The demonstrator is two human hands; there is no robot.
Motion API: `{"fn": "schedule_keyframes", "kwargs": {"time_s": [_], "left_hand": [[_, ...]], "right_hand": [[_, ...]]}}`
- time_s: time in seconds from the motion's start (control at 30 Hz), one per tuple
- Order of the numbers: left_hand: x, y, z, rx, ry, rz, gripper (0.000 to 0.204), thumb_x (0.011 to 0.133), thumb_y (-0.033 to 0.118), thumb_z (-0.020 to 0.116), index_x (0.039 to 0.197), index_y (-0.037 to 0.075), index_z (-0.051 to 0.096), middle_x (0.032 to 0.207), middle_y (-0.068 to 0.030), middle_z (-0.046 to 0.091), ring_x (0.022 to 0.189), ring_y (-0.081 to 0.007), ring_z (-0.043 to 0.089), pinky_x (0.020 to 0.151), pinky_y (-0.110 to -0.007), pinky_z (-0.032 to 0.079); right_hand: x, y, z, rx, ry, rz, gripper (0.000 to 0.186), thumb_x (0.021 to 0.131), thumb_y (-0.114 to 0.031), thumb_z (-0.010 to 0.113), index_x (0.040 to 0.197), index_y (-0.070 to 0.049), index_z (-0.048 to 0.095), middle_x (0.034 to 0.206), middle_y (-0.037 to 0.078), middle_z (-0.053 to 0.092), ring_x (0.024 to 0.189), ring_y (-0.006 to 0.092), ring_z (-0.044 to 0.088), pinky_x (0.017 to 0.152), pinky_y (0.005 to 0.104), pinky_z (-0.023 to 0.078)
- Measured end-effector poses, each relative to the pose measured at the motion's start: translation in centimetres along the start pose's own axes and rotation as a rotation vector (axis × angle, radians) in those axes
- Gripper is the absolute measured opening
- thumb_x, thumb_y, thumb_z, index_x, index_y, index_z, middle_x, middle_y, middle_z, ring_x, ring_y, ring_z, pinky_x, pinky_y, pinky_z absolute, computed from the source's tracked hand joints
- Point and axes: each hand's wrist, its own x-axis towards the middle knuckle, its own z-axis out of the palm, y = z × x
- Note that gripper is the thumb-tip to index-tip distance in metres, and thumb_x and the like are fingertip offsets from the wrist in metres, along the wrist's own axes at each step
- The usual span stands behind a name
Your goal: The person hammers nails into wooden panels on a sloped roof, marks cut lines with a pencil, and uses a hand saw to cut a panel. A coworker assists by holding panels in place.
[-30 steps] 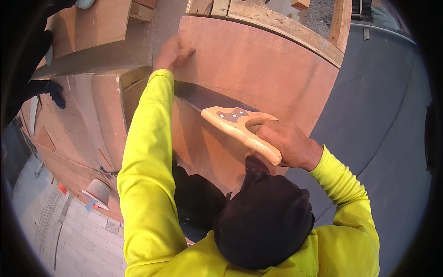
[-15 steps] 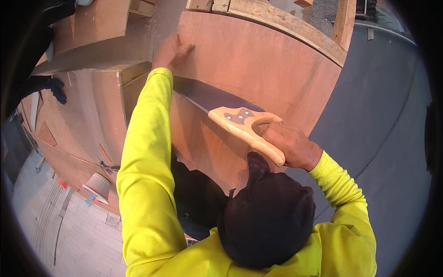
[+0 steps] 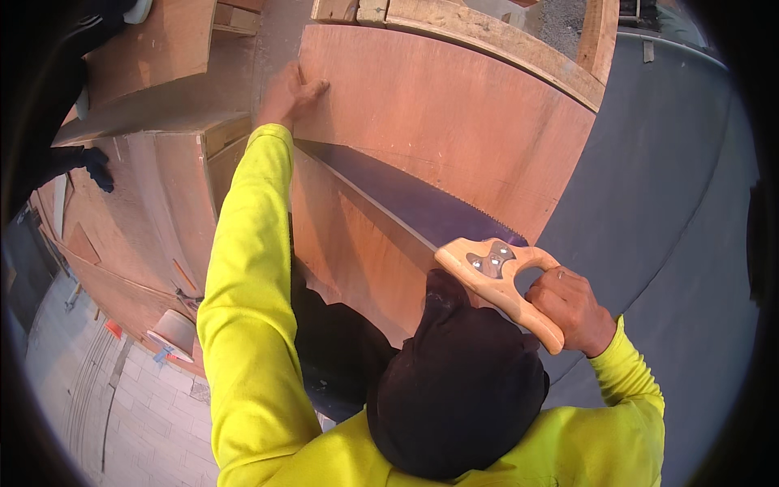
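Note:
My right hand (image 3: 574, 310) is wrapped round the pale wooden handle of a handsaw (image 3: 410, 195). Its dark blade slants up and left across a reddish plywood sheet (image 3: 454, 93), teeth facing the sheet's far part. At the sheet's left edge, my left hand (image 3: 294, 96) grips with the thumb over the top face; its fingers are partly hidden and blurred. Below the blade shows more plywood (image 3: 349, 227). A dark cap (image 3: 458, 385) hides part of the view at lower centre.
Timber framing (image 3: 487, 40) borders the sheet's far side. A dark grey surface (image 3: 649, 211) lies to the right. Left are a plywood box (image 3: 154, 211), another person's dark-gloved hand (image 3: 97, 169), pliers (image 3: 188, 299) and a whitish tub-like object (image 3: 173, 333) near pale paving (image 3: 154, 398).
My right hand has drawn the handsaw down and to the right, so more of the blade shows. My left hand stays at the sheet's edge.

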Motion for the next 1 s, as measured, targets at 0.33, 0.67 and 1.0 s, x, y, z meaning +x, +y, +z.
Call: {"fn": "schedule_keyframes", "kwargs": {"time_s": [0.33, 0.67, 1.0], "left_hand": [[1.4, -0.7, -0.2, 0.032, 0.098, 0.038, 0.049, 0.082, 0.029, 0.074, 0.117, -0.004, 0.065, 0.108, -0.0208, 0.072, 0.102, -0.0302, 0.069, 0.092, -0.040, 0.052], [0.5, 1.2, -0.2, -0.162, 0.012, -0.123, 0.045, 0.082, 0.030, 0.075, 0.113, -0.002, 0.065, 0.101, -0.0172, 0.072, 0.091, -0.0278, 0.070, 0.082, -0.038, 0.054], [2.5, 0.9, -0.1, -0.008, 0.098, -0.001, 0.050, 0.082, 0.031, 0.075, 0.118, -0.002, 0.064, 0.107, -0.0198, 0.071, 0.094, -0.0299, 0.070, 0.087, -0.039, 0.054]], "right_hand": [[-0.5, 0.0, -3.3, -0.013, -0.007, -0.021, 0.025, 0.078, -0.018, 0.074, 0.095, -0.006, 0.061, 0.091, 0.009, 0.066, 0.079, 0.0278, 0.067, 0.068, 0.0392, 0.055], [3.3, 1.5, 2.4, 0.017, 0.009, 0.014, 0.027, 0.077, -0.021, 0.074, 0.097, -0.007, 0.062, 0.081, 0.007, 0.059, 0.074, 0.0289, 0.063, 0.067, 0.0396, 0.052], [8.7, 2.3, 4.1, 0.005, 0.093, -0.080, 0.021, 0.078, -0.022, 0.075, 0.081, -0.009, 0.059, 0.073, 0.007, 0.058, 0.064, 0.0260, 0.064, 0.058, 0.0371, 0.053]]}}
